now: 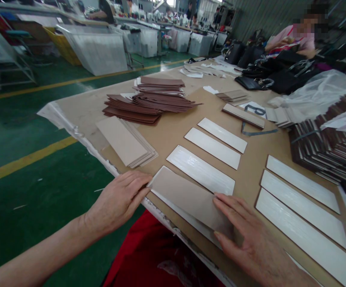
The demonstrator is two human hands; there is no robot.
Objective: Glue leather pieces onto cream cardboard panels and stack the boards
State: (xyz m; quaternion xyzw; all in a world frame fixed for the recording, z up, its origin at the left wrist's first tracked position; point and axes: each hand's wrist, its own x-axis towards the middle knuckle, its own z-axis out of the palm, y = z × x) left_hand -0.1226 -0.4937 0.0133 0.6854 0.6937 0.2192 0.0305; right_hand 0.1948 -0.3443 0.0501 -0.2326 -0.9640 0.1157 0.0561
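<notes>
A smooth beige panel [187, 197] lies over a white-faced strip [175, 211] near the table's front edge, the two not quite lined up along the near side. At the panel's left end my left hand [125, 197] pinches the corner, fingers together. My right hand [247, 235] spans the right end, fingertips at the far edge and thumb toward the near one; its palm hides that end. Just beyond are more white-faced strips [201, 169], shiny on top. Left of them sits a small stack of beige panels [123, 141].
Brown strips [157, 99] are piled at the table's far left. Bundled dark-edged pieces [331, 139] rise at the right, beside clear plastic sheeting [319, 91]. Another person [292, 38] works behind black bags [286, 71]. White bins [96, 48] stand across the green floor.
</notes>
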